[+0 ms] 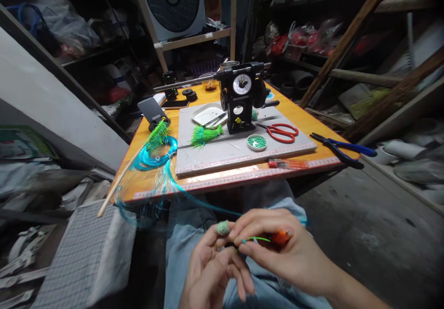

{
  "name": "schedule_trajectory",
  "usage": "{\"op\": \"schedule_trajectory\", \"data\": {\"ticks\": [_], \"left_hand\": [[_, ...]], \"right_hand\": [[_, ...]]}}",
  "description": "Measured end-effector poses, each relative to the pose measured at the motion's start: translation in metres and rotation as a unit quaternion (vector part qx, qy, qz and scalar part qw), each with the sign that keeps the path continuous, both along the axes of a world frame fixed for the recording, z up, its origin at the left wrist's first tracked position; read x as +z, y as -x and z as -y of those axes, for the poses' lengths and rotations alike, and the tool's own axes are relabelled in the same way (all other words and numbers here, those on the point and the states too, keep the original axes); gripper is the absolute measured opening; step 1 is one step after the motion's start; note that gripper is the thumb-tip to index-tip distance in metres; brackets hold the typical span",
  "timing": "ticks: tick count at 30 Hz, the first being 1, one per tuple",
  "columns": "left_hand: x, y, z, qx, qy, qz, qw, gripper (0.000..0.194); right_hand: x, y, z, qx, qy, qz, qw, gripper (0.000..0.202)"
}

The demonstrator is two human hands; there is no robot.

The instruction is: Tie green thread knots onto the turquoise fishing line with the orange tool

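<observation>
Shelves point(298, 52) heaped with bags stand behind a yellow table point(293, 101) and its grey board point(201, 162). On the board, a small round dish point(257, 149) holds green beads point(257, 141); farther back, a clear bowl point(206, 77) contains brownish bits. Near the person's lap, a thin bright-green strand point(261, 239) with a blue bead point(243, 241) lies between the hands, beside an orange-red piece point(280, 238) against the right palm. The right hand point(277, 242), bent inward, pinches the strand between thumb and fingertips. The left hand point(215, 262) is palm-up, fingers curled, a green covering point(222, 228) on one fingertip; whether it grips anything, I cannot tell.
</observation>
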State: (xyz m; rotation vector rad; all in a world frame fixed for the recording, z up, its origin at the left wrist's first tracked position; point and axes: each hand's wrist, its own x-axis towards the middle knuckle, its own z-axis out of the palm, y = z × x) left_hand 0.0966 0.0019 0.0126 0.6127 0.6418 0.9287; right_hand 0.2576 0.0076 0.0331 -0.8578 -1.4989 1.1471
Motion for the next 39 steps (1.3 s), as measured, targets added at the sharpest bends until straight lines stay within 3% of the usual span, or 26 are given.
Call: {"op": "schedule_trajectory", "data": {"ticks": [3, 9, 14, 24, 30, 39], "left_hand": [[0.005, -0.001, -0.003, -0.005, 0.015, -0.011, 1.0, 0.017], [0.002, -0.011, -0.005, 0.037, 0.032, -0.082, 0.995, 0.034], [0.004, -0.018, -0.005, 0.115, 0.02, -0.083, 0.99, 0.033], [0.002, -0.027, -0.002, 0.146, 0.03, -0.063, 0.987, 0.032], [0.001, -0.03, -0.002, 0.148, -0.023, -0.05, 0.987, 0.032], [0.001, -0.029, -0.003, 0.133, -0.024, -0.054, 0.989, 0.033]], "right_hand": [[-0.001, 0.0, 0.001, -0.008, 0.013, -0.014, 1.0, 0.011], [-0.012, 0.004, 0.005, -0.041, 0.098, -0.106, 0.989, 0.005], [-0.02, 0.012, 0.007, -0.065, 0.291, -0.265, 0.917, 0.019], [-0.02, 0.018, 0.009, -0.041, 0.377, -0.355, 0.854, 0.029], [-0.025, 0.022, 0.011, -0.025, 0.378, -0.37, 0.849, 0.026], [-0.021, 0.022, 0.012, -0.026, 0.358, -0.327, 0.874, 0.028]]}}
